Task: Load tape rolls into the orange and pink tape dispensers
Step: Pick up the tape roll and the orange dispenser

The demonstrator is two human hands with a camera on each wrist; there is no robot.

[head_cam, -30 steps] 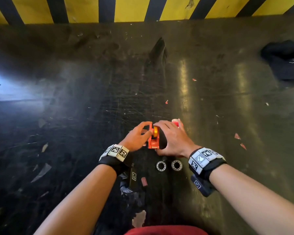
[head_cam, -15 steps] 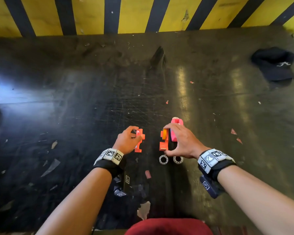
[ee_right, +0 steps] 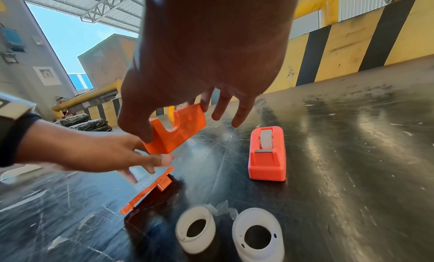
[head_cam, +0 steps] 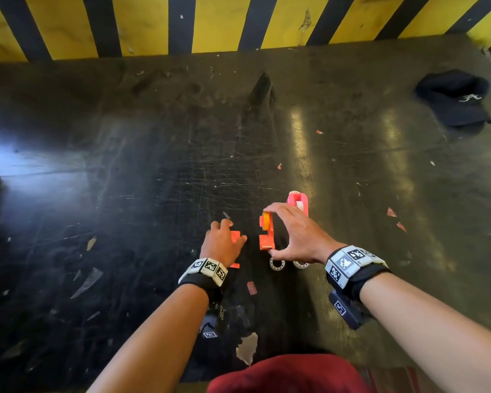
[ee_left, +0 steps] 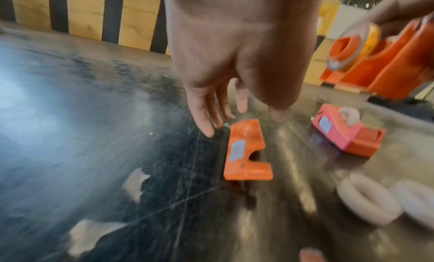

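Note:
My right hand (head_cam: 270, 230) pinches the orange dispenser body (head_cam: 267, 235) between thumb and forefinger, lifted off the black table (head_cam: 153, 180); a yellow spool sits in it (ee_left: 373, 34). The dispenser's orange side panel (ee_left: 245, 151) lies on the table apart from the body. My left hand (head_cam: 224, 239) hovers over that panel with straight, relaxed fingers and holds nothing. The pink dispenser (ee_right: 267, 154) stands just beyond my right hand with a white roll in it. Two loose white tape rolls (ee_right: 196, 229) (ee_right: 257, 236) lie flat side by side near my right wrist.
A black cap (head_cam: 454, 97) lies at the back right of the table. A yellow and black striped wall (head_cam: 210, 24) runs along the far edge. Small paper and tape scraps (head_cam: 87, 280) are scattered on the left and right of the surface.
Both hands held the orange dispenser together; they pulled apart, the left taking the side panel. The left hand has now laid the panel down and let go.

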